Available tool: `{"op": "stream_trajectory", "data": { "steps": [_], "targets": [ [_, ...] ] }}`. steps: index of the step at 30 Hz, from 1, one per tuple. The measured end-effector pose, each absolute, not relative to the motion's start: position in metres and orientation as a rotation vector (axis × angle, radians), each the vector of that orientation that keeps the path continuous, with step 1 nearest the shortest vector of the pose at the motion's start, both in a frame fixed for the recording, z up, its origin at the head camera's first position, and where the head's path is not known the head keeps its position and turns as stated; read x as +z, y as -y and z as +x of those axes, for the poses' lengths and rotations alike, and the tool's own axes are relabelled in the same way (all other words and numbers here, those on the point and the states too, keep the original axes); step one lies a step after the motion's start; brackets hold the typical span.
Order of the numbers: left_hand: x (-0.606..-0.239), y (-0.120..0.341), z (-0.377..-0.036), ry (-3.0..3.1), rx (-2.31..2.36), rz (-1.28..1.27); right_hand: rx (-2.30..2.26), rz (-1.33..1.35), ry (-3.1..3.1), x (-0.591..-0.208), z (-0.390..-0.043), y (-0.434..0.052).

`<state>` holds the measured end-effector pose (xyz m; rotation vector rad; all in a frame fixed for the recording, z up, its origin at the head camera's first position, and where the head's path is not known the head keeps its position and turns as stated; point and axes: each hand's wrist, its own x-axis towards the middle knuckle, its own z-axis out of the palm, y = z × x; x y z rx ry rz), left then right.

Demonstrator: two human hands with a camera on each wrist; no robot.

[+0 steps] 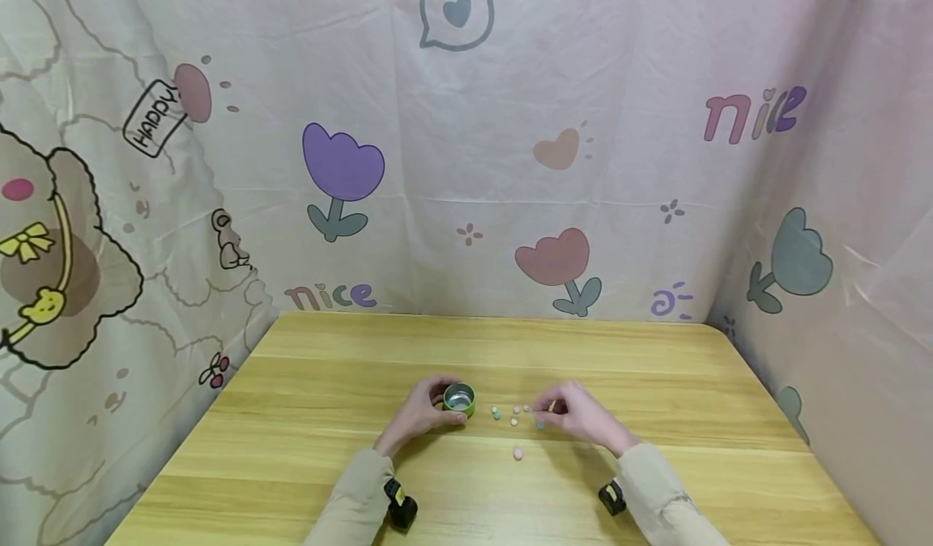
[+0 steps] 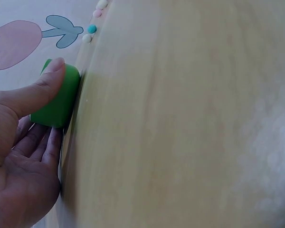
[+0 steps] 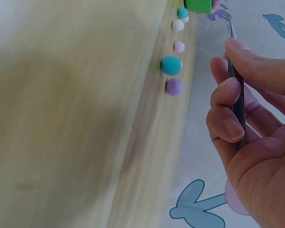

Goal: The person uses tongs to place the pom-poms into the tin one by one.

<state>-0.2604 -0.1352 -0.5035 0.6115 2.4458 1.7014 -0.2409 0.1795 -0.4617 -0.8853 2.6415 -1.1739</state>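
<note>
A small green round cup [image 1: 459, 400] with a shiny inside stands on the wooden table [image 1: 328, 465]. My left hand [image 1: 443, 413] grips it; in the left wrist view my thumb [image 2: 40, 90] lies across the green cup [image 2: 58, 99] and the fingers curl behind it. To its right lie several tiny coloured balls [image 1: 514, 421], one pink ball [image 1: 518, 453] nearer me. My right hand [image 1: 551, 411] pinches thin metal tweezers [image 3: 235, 95] just above them. A teal ball [image 3: 171, 65] and a purple ball [image 3: 174, 86] lie closest to that hand.
A printed cloth backdrop [image 1: 466, 165] closes in the table at the back and on both sides. A wrist camera [image 1: 400, 504] sits on each sleeve. The table's far edge [image 1: 496, 317] meets the cloth.
</note>
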Motion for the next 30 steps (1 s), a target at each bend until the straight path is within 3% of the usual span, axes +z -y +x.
{"op": "stream_trajectory", "data": {
  "steps": [30],
  "targets": [
    [-0.501,0.135,-0.259,-2.441,1.712,0.581,-1.065,-0.916,-2.546,-0.469,-0.227,-0.187]
  ]
}}
